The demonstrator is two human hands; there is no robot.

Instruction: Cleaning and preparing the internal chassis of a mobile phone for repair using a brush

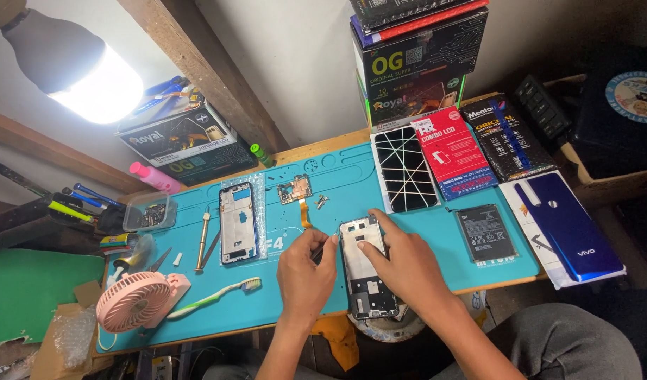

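My right hand [402, 264] lies flat with fingers spread on the opened phone [366, 267] at the blue mat's [436, 253] near edge, pinning it steady, while my left hand [304, 271] pinches a dark tool [316, 252] against its side.

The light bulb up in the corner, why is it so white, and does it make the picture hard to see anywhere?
In the head view, the bulb is blown out to plain white with a soft glow around it. The blue mat and both hands, left hand and right hand, on the opened phone stay clear and sharp. The right corner near the dark box falls into shadow, and edges bend slightly.
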